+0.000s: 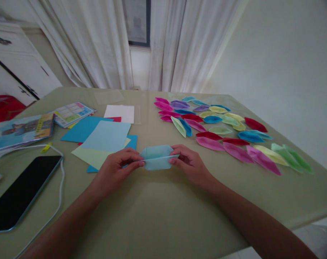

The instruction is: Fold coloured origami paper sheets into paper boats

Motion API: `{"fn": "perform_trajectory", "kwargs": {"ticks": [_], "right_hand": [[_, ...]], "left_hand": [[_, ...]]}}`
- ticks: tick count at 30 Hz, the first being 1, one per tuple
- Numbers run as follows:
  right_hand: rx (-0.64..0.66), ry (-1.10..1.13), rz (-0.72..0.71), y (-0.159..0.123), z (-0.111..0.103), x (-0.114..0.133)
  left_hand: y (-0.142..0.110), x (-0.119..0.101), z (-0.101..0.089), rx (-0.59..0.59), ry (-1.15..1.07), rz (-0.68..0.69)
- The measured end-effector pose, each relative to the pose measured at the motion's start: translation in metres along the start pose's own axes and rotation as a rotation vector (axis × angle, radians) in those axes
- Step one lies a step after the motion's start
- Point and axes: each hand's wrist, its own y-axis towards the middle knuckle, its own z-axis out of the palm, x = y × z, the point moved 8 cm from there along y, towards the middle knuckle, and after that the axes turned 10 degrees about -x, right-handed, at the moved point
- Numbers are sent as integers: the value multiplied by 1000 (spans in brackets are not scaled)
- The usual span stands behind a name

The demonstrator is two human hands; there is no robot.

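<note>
A light blue folded paper (157,163) is held up over the middle of the table, between both my hands. My left hand (119,165) pinches its left end between thumb and fingers. At the other end, my right hand (190,163) grips the pointed tip the same way. A crease runs lengthwise across the paper, and its upper part stands open behind the fold. Just behind my left hand lie loose sheets: a pale blue one (107,136), a darker blue one (81,129) and a pale yellow-green one (92,157).
Many folded paper boats (213,136) in several colours spread over the table's right side. To the left are a phone (23,192), a white cable (61,183), a picture book (23,131) and a printed booklet (74,113). White paper (119,113) lies farther back. Curtains hang beyond the table.
</note>
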Motion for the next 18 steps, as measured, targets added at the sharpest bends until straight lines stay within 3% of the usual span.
{"fn": "perform_trajectory", "kwargs": {"ticks": [7, 14, 18], "right_hand": [[-17, -87, -85, -1, -2, 13], [131, -154, -133, -6, 11, 20], [115, -194, -126, -5, 10, 18]], "left_hand": [[-11, 2, 22, 153, 110, -46], [-11, -9, 21, 123, 138, 65], [-10, -7, 21, 105, 154, 56]]}}
